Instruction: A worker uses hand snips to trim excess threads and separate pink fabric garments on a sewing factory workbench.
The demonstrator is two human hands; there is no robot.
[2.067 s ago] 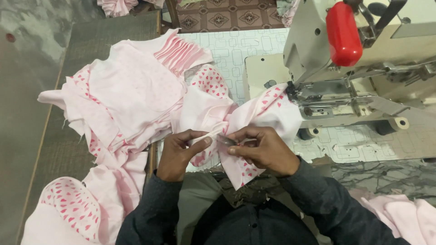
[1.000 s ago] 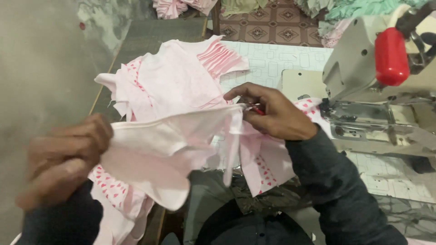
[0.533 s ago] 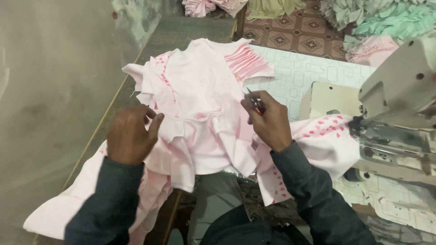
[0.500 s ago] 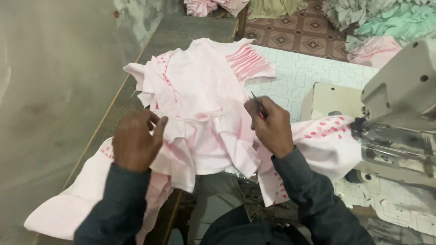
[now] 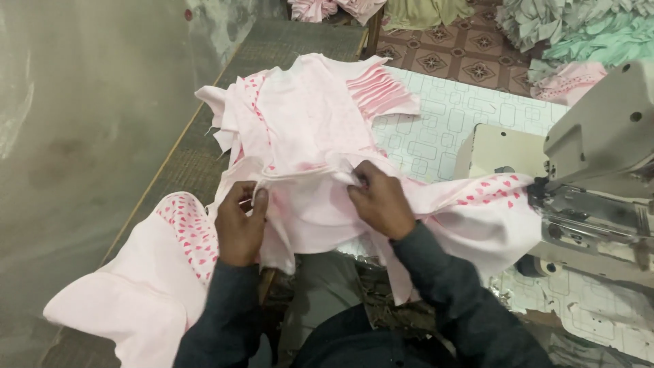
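While 0.5 s ago apart, left hand (image 5: pixel 240 225) and right hand (image 5: pixel 379 199) now closer, both clamped on pink garment (image 5: pixel 320 197).

Soft, even light; slight motion blur.

The garment (image 5: pixel 306 204) is pale pink, and some panels carry a print of small darker pink hearts — one at the lower left (image 5: pixel 187 232), one near the sewing machine (image 5: pixel 494 194). The pile of garments (image 5: pixel 306 109) behind is the same pale pink with a faint dotted pattern. The table top (image 5: pixel 436 133) is white with thin green rectangles. The sewing machine (image 5: pixel 599 143) is beige-grey. The sleeves (image 5: pixel 463 300) are dark grey. The floor tiles (image 5: pixel 470 54) are brown with flower motifs — beside them lie mint green cloths (image 5: pixel 599 44).
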